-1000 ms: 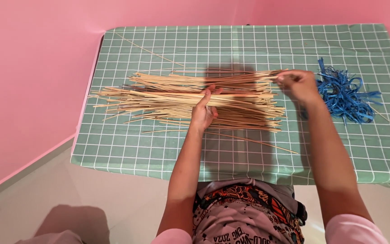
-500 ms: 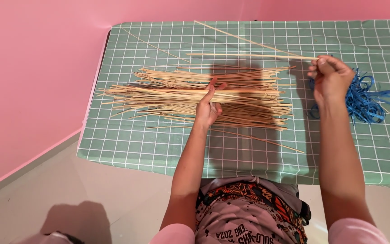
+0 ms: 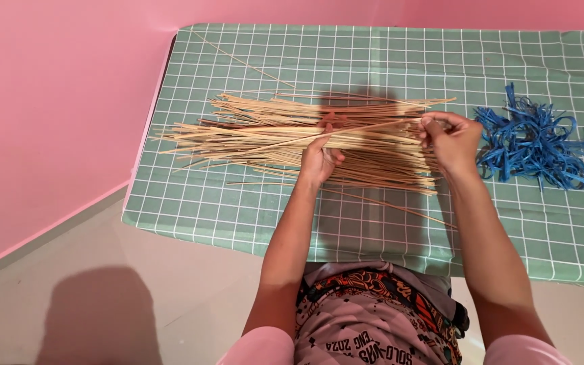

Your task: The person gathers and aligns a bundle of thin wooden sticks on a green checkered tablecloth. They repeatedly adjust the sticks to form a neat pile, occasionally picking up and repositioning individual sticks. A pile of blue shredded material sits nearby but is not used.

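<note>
One pile of straw sticks point(image 3: 265, 135), one blue ribbon tangle point(image 3: 535, 142), one table point(image 3: 373, 54).

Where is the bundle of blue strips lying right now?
In the head view, the blue strips lie on the green checked table at its right side, just beyond the right hand and the pale sticks.
</note>
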